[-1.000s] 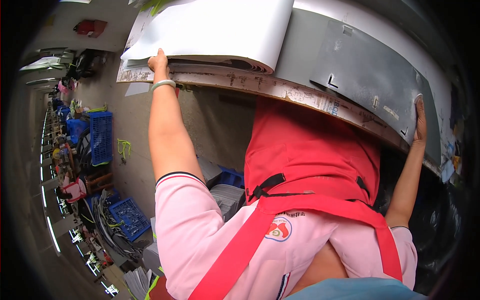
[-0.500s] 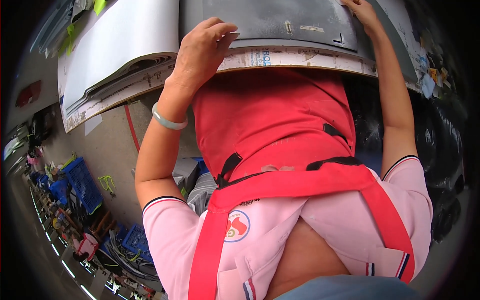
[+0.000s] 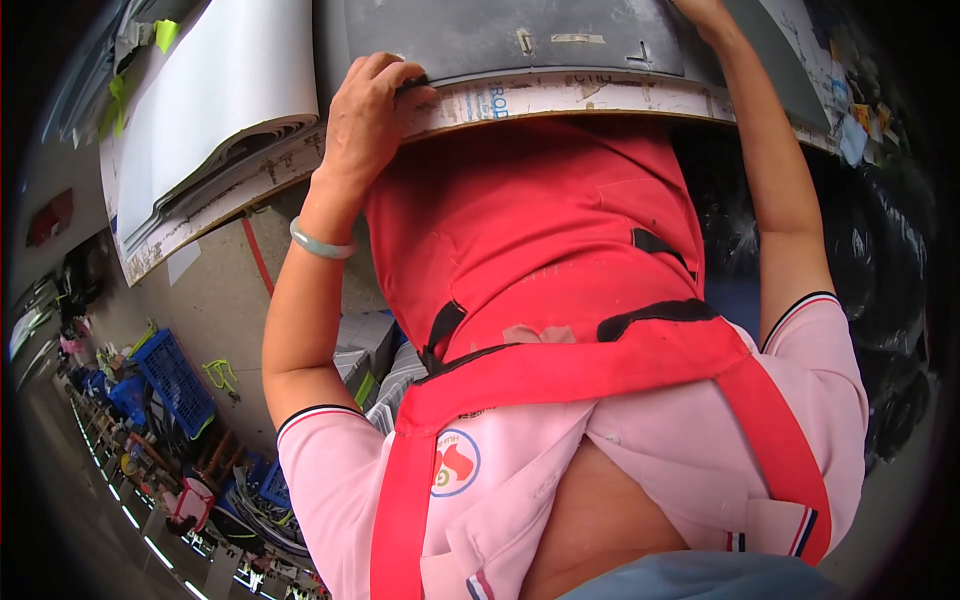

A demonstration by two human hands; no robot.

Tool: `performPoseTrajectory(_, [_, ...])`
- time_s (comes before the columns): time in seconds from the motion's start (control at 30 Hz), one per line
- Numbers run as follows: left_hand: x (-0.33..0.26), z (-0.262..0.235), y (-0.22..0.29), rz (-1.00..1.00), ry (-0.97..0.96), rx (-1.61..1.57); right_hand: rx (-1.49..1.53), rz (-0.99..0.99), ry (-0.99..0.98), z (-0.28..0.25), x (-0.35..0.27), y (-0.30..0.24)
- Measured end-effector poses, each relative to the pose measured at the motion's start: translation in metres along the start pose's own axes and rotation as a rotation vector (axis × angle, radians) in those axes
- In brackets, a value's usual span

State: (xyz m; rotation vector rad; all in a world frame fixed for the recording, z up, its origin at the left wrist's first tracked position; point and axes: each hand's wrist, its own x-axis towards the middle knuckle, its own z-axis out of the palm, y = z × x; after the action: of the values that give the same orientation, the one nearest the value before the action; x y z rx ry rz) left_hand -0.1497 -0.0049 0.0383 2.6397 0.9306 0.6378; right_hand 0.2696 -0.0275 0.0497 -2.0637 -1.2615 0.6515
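Note:
A flat dark grey board [image 3: 480,40] with a scuffed surface and small slots lies on the worktable in front of me. My left hand [image 3: 368,115] is at its near left corner, with the fingers curled closed around that edge. A pale bangle circles my left wrist. At the upper rim of the view, my right hand [image 3: 704,14] is by the board's right side. Its fingers are mostly cut off by the frame, so their grip is hidden. Grey sheet material [image 3: 775,75] shows beneath and to the right of the board.
To the left, a thick folded stack of white sheets [image 3: 225,95] reaches the table's worn front edge [image 3: 165,240]. Black plastic bags [image 3: 870,260] stand below on the right. On the floor at left are a blue crate [image 3: 172,380] and green straps [image 3: 220,375]. Another person [image 3: 190,500] is farther off.
My left hand has come down onto the board's near left corner, and its fingers have closed there. The table and board appear higher and farther left in view. My right hand shows less.

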Motion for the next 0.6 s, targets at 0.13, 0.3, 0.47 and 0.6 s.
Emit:
performPoseTrajectory(0.13, [-0.001, 0.001, 0.001, -0.015, 0.018, 0.013, 0.02, -0.011, -0.011, 0.003, 0.002, 0.006])
performPoseTrajectory(0.3, [-0.004, 0.004, -0.001, -0.032, 0.047, 0.01, -0.026, -0.023, -0.003, 0.006, -0.002, 0.001])
performPoseTrajectory(0.47, [-0.005, 0.005, -0.002, -0.024, 0.045, 0.017, -0.022, -0.015, -0.002, 0.005, -0.006, -0.005])
performPoseTrajectory(0.6, [-0.003, 0.007, -0.002, -0.015, 0.046, 0.013, -0.055, -0.014, -0.009, 0.001, -0.005, -0.003])
